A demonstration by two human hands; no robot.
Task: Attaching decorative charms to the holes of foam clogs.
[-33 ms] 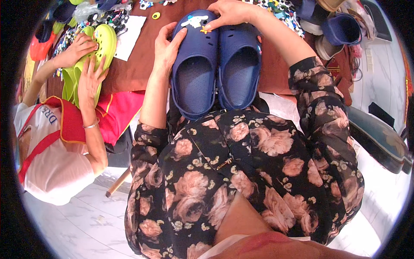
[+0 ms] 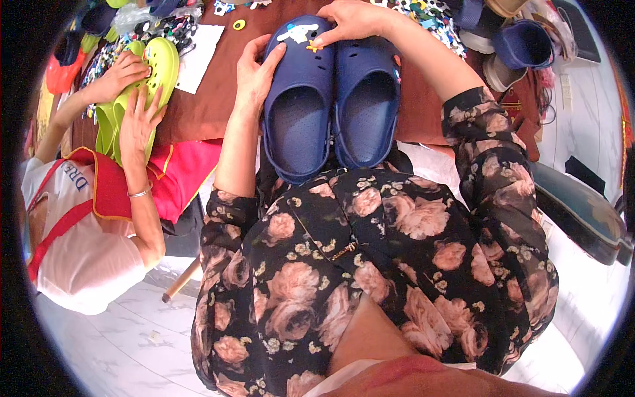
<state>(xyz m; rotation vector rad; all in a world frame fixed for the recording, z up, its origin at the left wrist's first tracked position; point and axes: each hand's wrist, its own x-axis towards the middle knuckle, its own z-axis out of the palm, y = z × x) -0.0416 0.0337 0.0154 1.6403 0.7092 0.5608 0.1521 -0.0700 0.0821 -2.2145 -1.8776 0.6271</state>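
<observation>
A pair of navy blue clogs stands side by side at the table's near edge, toes pointing away. My left hand [image 2: 254,76] is closed round the outer side of the left clog [image 2: 299,74], thumb on its upper. The thumb of my right hand [image 2: 357,21] presses beside a small orange charm [image 2: 314,47] on that clog's toe, with the other fingers bent over the toe's far side. A white and light blue character charm [image 2: 297,32] sits just left of it. The right clog [image 2: 368,86] carries small charms on its outer edge, partly under my right forearm.
Loose shoe charms [image 2: 433,23] lie in heaps on the brown-covered table [image 2: 211,112]. At left a person's hands hold lime green clogs [image 2: 162,63] near a white sheet [image 2: 204,56]. More shoes [image 2: 526,43] crowd the right end. A dark chair [image 2: 579,205] stands at right.
</observation>
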